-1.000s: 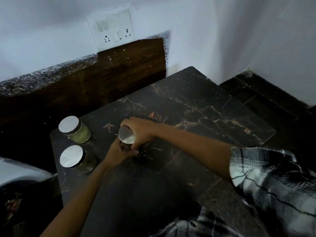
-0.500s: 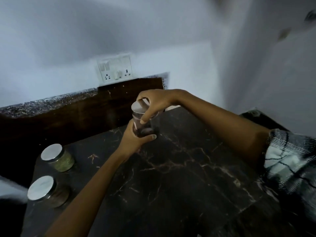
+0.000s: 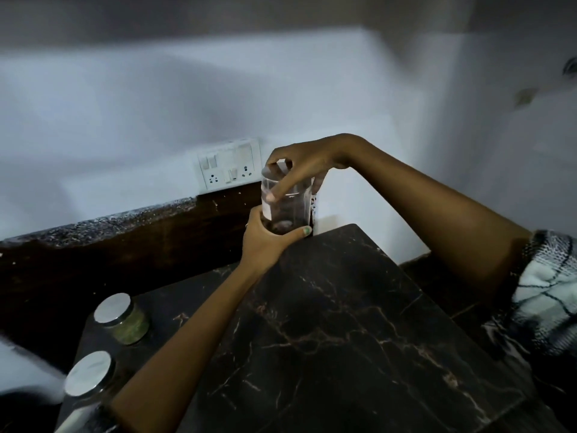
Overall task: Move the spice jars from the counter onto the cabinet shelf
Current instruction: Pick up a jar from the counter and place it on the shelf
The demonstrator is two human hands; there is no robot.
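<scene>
A clear spice jar (image 3: pixel 285 210) with dark contents and a silver lid is up in the air above the far edge of the black marble counter (image 3: pixel 343 339). My left hand (image 3: pixel 265 242) cups its base from below, fingers curled round it. My right hand (image 3: pixel 299 164) grips the lid end from above. Two more jars stand on the counter's left side: one with green contents (image 3: pixel 123 318) and one nearer me (image 3: pixel 89 375), both with silver lids. No cabinet shelf shows in this view.
A white switch and socket plate (image 3: pixel 229 165) sits on the pale wall behind the held jar. A dark wooden backsplash (image 3: pixel 125 245) runs along the counter's rear. A blurred pale object (image 3: pixel 28 370) lies at the lower left.
Both hands have lifted the jar off the counter and carried it upward and away from me. The view has tilted up, so the two standing jars sit lower in frame.
</scene>
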